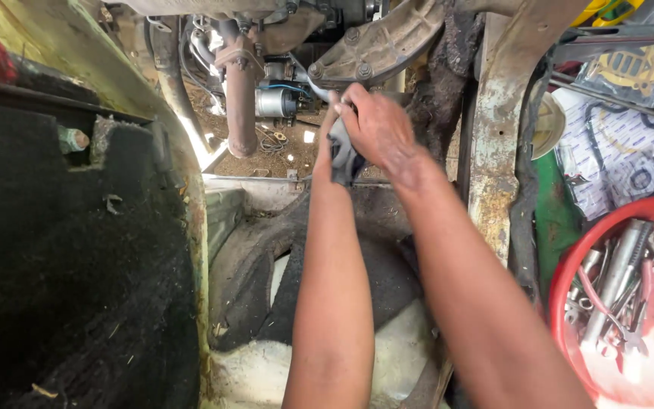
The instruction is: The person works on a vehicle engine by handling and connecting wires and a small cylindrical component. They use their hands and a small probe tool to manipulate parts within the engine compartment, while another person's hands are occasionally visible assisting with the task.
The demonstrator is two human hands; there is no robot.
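The gray rag (342, 155) sits between both arms under the metal plate (376, 45), the right hand (378, 129) closed around it, the left hand (330, 125) hidden behind, so a firm grip works best here.

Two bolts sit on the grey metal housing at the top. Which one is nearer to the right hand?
The lower bolt, just above the right hand. The other bolt sits higher on the housing.

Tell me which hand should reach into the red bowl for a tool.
Right, probably. The red bowl of tools sits on the right hand's side; the left hand, mostly hidden behind it, would have to cross over.
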